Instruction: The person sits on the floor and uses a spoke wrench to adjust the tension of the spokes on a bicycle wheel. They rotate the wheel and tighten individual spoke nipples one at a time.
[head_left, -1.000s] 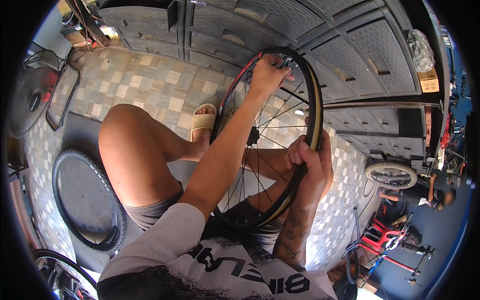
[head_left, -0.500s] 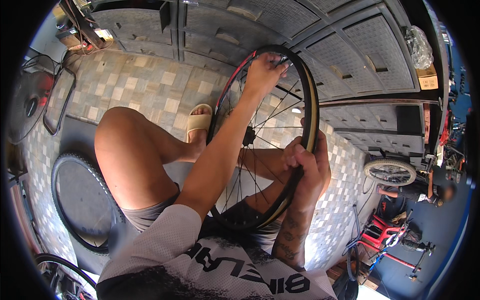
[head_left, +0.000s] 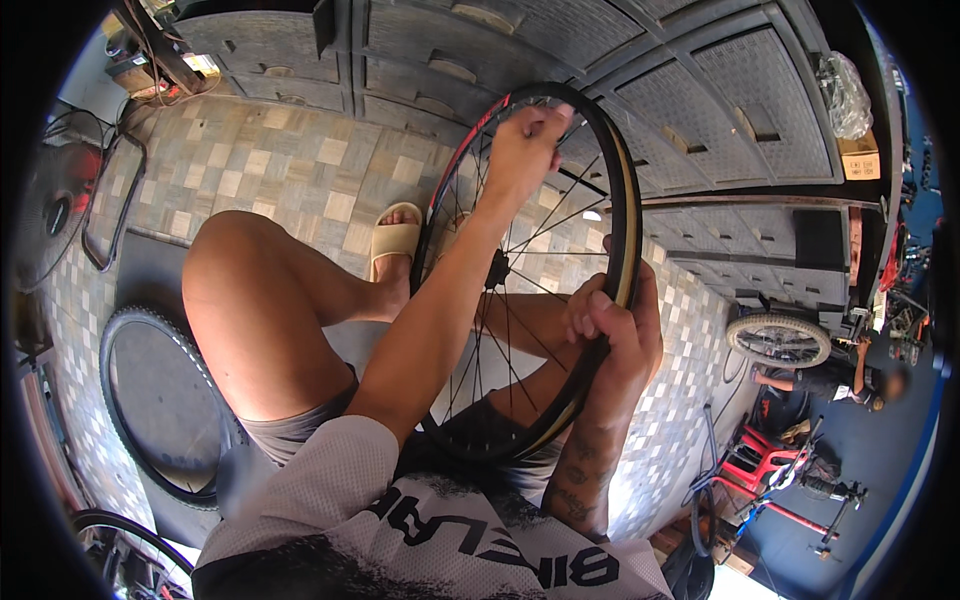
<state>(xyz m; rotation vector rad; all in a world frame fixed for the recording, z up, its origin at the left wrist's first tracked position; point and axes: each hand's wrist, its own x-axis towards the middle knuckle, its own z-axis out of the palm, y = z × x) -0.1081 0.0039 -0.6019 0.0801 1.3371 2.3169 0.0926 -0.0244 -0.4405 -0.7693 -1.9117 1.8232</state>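
A black bicycle wheel (head_left: 622,180) with red graphics and a tan strip along the rim stands tilted between my bent legs, its hub (head_left: 497,268) near the middle of the view. My left hand (head_left: 528,140) is at the inner side of the top of the rim, fingers curled and pinched; what is between them is too small and blurred to name. My right hand (head_left: 610,330) grips the wheel's right side low down, thumb inside and fingers wrapped round rim and tire.
Grey drawer cabinets (head_left: 700,120) line the back. A tire (head_left: 128,400) lies on a dark mat at left, near a fan (head_left: 62,210). At right are another wheel (head_left: 778,342), a person (head_left: 840,385), a red chair (head_left: 748,460) and bike parts.
The wheel and both hands have shifted slightly up and to the left. My left fingers have changed position at the rim, and the small silvery thing seen there earlier is less visible.
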